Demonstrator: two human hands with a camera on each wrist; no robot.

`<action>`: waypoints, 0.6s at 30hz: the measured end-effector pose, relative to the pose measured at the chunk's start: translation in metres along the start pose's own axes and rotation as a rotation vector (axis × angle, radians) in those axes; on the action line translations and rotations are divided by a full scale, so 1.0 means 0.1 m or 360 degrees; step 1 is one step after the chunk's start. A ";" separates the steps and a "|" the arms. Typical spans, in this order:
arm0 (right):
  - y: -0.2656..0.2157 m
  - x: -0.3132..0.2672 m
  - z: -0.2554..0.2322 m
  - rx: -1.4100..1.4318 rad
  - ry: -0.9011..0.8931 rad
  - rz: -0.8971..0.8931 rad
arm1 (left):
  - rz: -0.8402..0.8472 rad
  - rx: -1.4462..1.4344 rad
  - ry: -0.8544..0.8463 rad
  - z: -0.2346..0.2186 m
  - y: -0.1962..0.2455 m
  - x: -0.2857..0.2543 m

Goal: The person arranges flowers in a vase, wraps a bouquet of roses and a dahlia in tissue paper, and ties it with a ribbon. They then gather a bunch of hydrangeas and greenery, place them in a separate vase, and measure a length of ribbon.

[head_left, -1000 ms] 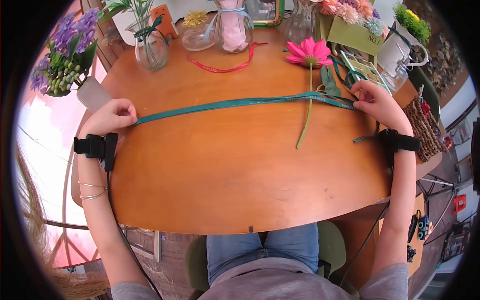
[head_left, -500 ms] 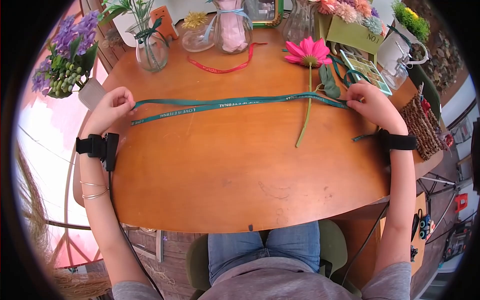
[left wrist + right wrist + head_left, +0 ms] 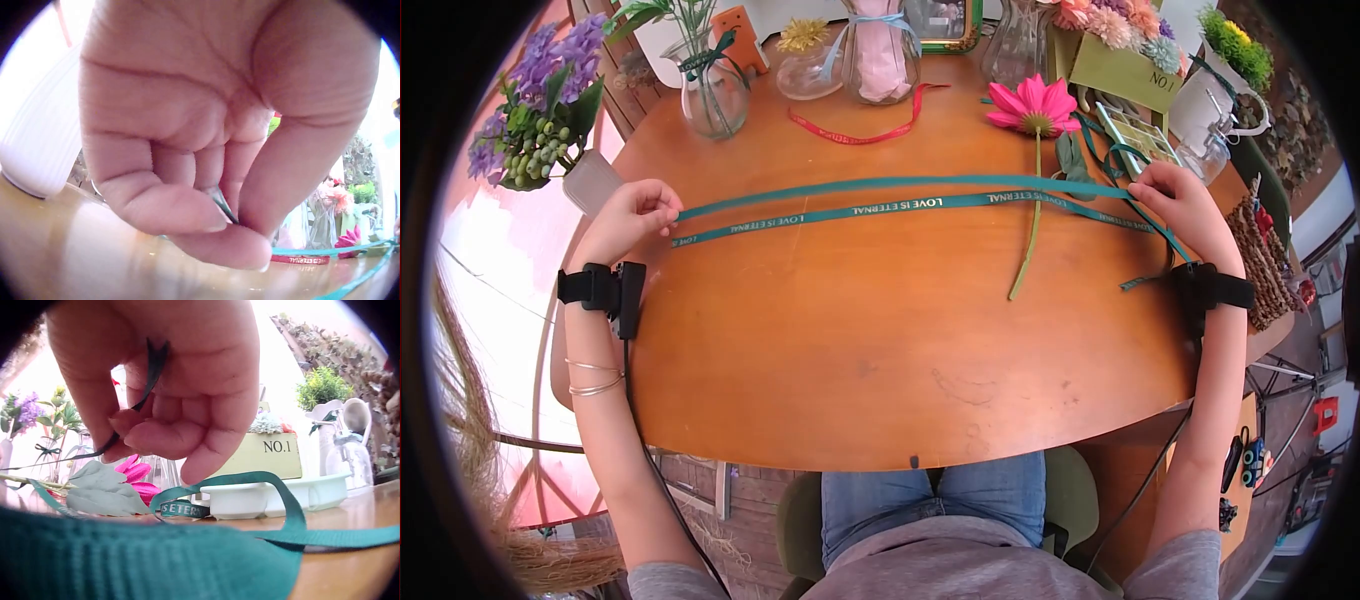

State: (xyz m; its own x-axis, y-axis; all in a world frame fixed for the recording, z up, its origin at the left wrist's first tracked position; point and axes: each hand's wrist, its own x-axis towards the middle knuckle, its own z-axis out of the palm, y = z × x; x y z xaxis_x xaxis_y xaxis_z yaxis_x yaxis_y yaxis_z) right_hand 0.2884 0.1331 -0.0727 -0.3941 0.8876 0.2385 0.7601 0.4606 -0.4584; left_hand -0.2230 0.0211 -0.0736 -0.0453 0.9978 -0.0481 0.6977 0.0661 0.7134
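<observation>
A dark green ribbon [image 3: 900, 184] with white lettering stretches across the table between both hands. At its left end, my left hand [image 3: 640, 215] pinches it between thumb and fingertips; a bit of its tip shows inside the fingers [image 3: 187, 209] in the left wrist view. Across at the right, my right hand [image 3: 1178, 205] pinches the ribbon too, and a notched dark end sticks up toward the palm in the right wrist view. A second, lettered strand runs below the taut one and passes under the right hand toward that wrist. Both strands cross the stem of a pink flower [image 3: 1036, 106].
A red ribbon [image 3: 855, 137] lies farther back. Glass vases [image 3: 713, 105] line the rear, beside a green "NO.1" box [image 3: 1125, 75] of flowers. A pale compartment tray [image 3: 1138, 135] and a woven basket [image 3: 1265, 250] stand right. Purple flowers [image 3: 550, 60] rise at left.
The ribbon's two strands, together a second ago, have come apart along the table. My left hand moved away from me with the upper strand, which is now taut; my right hand shifted slightly right.
</observation>
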 end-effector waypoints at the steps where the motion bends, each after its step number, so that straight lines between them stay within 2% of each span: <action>1: -0.01 0.00 -0.01 -0.0083 -0.0003 0.0019 | -0.0031 0.0002 -0.0039 0.00 0.01 0.00; 8: 0.00 -0.01 -0.02 -0.0197 -0.0019 0.0132 | -0.0109 0.0030 -0.0081 0.01 -0.02 -0.01; 18: 0.01 -0.02 -0.01 -0.0156 -0.0019 0.0145 | -0.0213 0.0159 -0.0050 0.04 -0.01 0.00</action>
State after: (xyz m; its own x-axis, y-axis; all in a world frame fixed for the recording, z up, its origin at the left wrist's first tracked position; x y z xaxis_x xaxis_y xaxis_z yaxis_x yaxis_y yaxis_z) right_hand 0.2905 0.1324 -0.0727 -0.3268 0.9259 0.1895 0.8394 0.3765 -0.3920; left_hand -0.2214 0.0207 -0.0772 -0.1214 0.9795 -0.1609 0.7546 0.1964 0.6261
